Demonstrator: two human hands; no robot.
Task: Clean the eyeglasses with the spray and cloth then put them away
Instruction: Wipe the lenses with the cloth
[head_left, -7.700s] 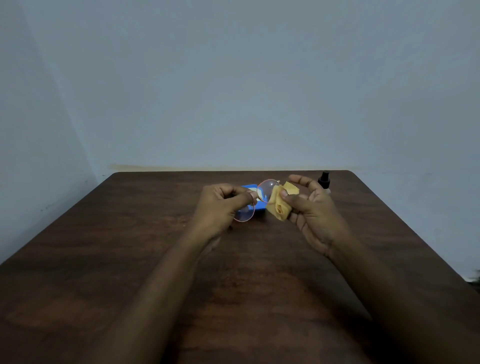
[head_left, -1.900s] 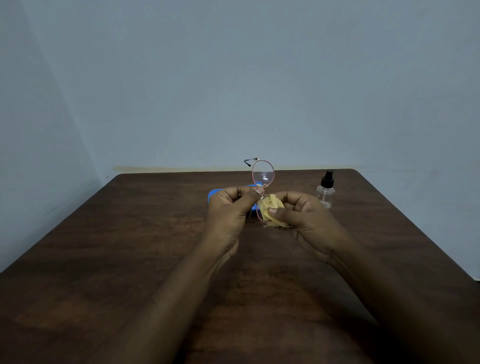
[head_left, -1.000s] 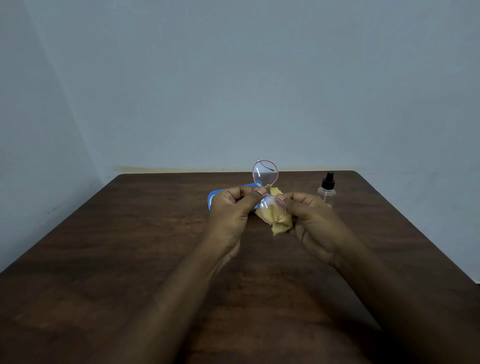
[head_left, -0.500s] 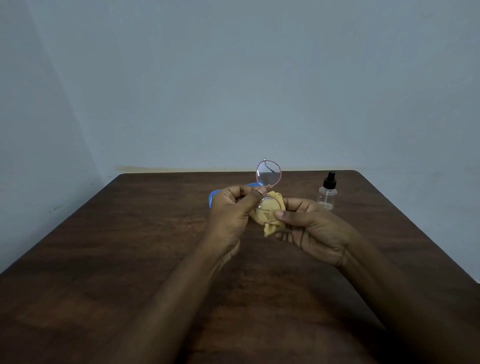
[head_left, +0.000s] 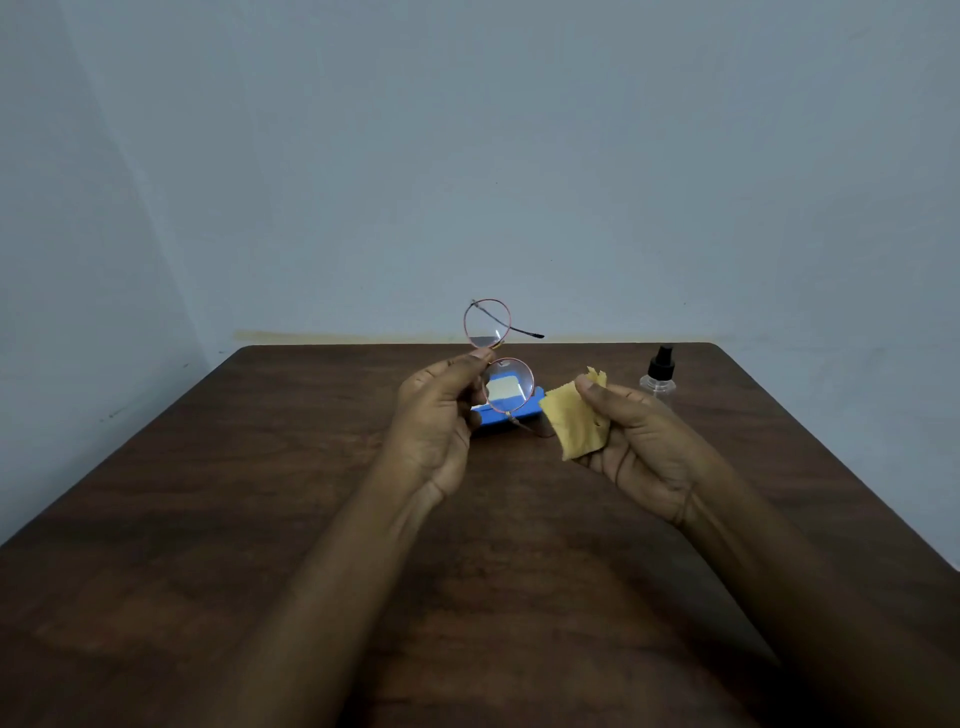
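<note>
My left hand (head_left: 436, 415) pinches the round, thin pink-rimmed eyeglasses (head_left: 500, 358) at the bridge and holds them upright above the table, one lens over the other, with a temple arm sticking out to the right. My right hand (head_left: 631, 436) grips the yellow cloth (head_left: 574, 421) a short way to the right, apart from the glasses. A blue glasses case (head_left: 506, 413) lies on the table behind the lower lens, partly hidden by my left hand. The clear spray bottle (head_left: 660, 374) with a black nozzle stands at the far right.
Everything sits on a dark wooden table (head_left: 208, 519) pushed against a pale blue wall. The table's right edge runs close to my right forearm, and its left edge slants toward the corner of the room.
My right hand has pulled the cloth off the lower lens and moved right, leaving a gap. The glasses have turned so the temple arm now points right. My left hand stays put.
</note>
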